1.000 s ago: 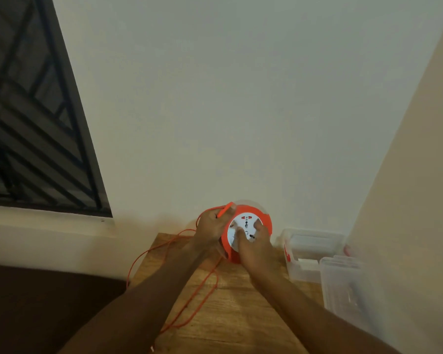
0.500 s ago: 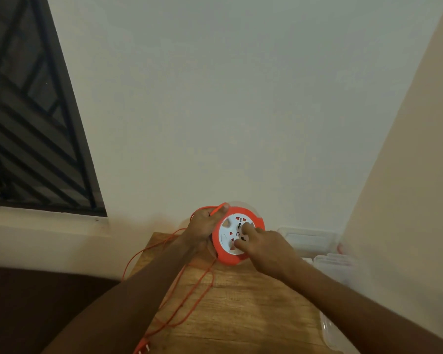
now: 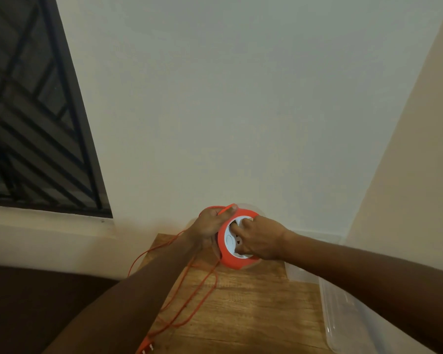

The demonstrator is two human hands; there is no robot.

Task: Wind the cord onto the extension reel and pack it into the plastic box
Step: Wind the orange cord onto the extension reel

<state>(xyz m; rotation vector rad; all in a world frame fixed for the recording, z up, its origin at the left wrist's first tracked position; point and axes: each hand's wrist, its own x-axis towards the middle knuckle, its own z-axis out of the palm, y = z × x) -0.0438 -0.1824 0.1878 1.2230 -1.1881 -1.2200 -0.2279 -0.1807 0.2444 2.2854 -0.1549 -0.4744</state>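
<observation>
My right hand is now covering more of the reel's white round face, fingers curled into its recesses. My left hand is gripping the smooth orange rim, pinching the thin cord over the grained wooden table.

Both bare forearms reach forward and meet in front of the person. The left hand is curled closed, its fingers pointing up and away. Just beside those fingers, the right hand comes in from the right, palm down, its fingers bent and pressing forward.
</observation>
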